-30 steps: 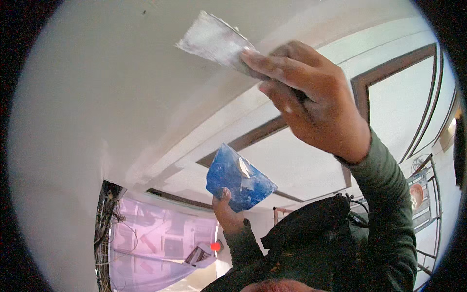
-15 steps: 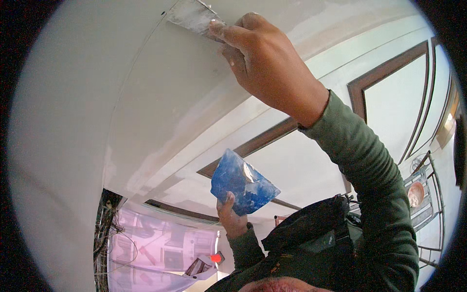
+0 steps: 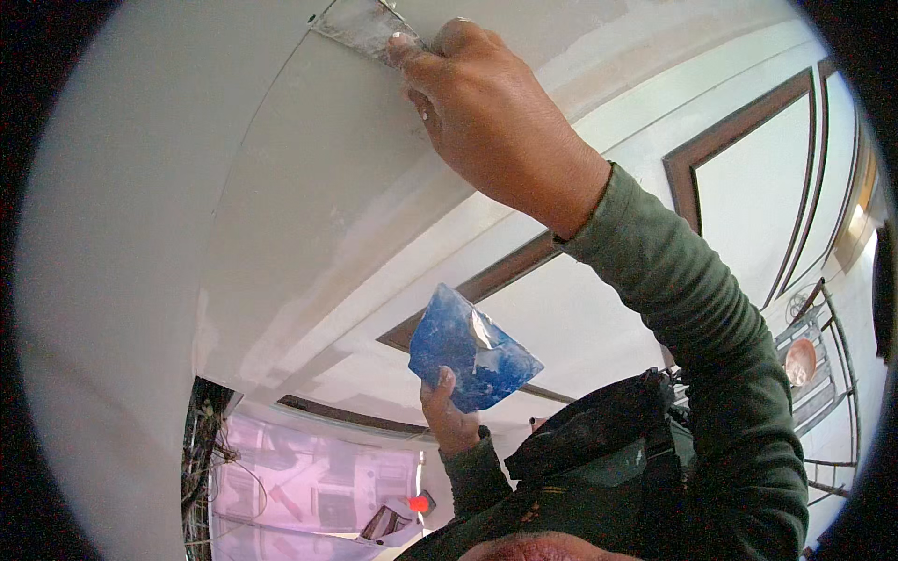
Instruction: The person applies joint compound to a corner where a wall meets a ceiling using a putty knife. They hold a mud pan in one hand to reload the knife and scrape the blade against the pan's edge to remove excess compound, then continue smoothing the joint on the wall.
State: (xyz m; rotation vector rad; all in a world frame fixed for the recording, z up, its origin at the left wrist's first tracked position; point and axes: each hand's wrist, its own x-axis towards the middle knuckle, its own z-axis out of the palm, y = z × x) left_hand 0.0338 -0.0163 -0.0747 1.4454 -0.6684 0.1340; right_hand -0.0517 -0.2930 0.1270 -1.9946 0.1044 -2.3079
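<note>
My right hand (image 3: 491,112) is raised at the top of the view, its fingers closed round a putty knife (image 3: 360,26). The wide, whitened blade lies against the pale grey ceiling panel (image 3: 309,140), beside a thin seam line and a small dark dot. Lower down, my left hand (image 3: 449,411) grips a blue plate (image 3: 458,351) with a pointed outline. A lump of white paste (image 3: 482,329) sits on the plate, and white smears cover its surface. The thumb shows on the near side; the other fingers are hidden behind.
Dark brown frames (image 3: 687,178) border white panels at the right. A metal rack (image 3: 832,374) carries an orange bowl (image 3: 800,363). Pinkish sheeting (image 3: 309,477) hangs at the lower left, next to a dark gap with wires (image 3: 210,449). A black bag (image 3: 589,421) is against my body.
My right hand and the putty knife have shifted slightly left and up along the ceiling. The left hand with the blue plate has stayed nearly in place.
</note>
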